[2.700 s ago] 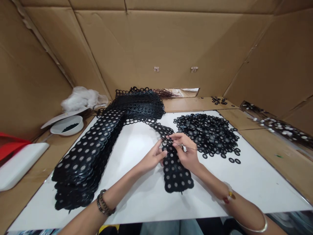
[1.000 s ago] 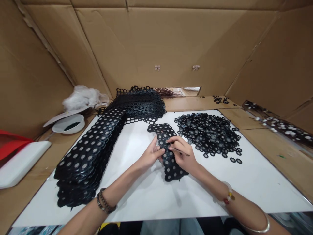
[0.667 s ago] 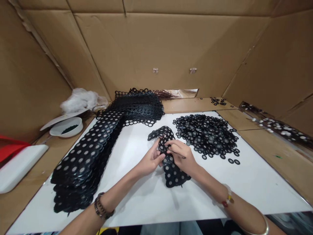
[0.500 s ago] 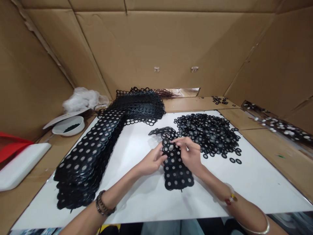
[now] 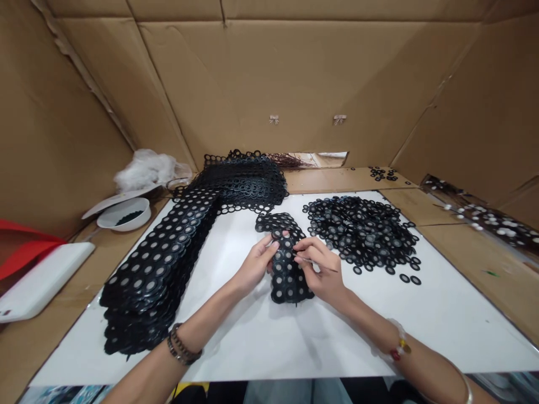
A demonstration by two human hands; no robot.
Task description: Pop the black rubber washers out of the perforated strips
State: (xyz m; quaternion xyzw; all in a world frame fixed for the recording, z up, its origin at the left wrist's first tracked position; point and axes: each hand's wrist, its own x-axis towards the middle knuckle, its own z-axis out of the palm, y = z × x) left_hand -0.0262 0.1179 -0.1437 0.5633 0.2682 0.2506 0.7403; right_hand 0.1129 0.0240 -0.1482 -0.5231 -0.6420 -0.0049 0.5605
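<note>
A strip of linked black rings (image 5: pixel 287 275) hangs between my hands, its far end folded over onto the white board. My left hand (image 5: pixel 255 266) grips the strip's left edge near the top, thumb in front and fingers partly behind it. At the strip's right edge, my right hand (image 5: pixel 322 269) pinches a thin needle-like tool (image 5: pixel 324 265) that points toward the rings; its tip is too small to make out. To the right lies a heap of loose black rings (image 5: pixel 366 230).
Stacked ring strips (image 5: pixel 155 258) run along the left, with more ring mesh (image 5: pixel 244 179) behind. A white bowl (image 5: pixel 141 217) with small black pieces, a clear plastic bag (image 5: pixel 149 168) and a white block (image 5: pixel 46 283) sit at left. Cardboard walls (image 5: pixel 295 73) enclose the white board (image 5: pixel 236 348).
The strip's lower end has risen and shifted left in my hands. My right hand has turned, so the thin tool now shows between its fingers. The view has shifted slightly.
</note>
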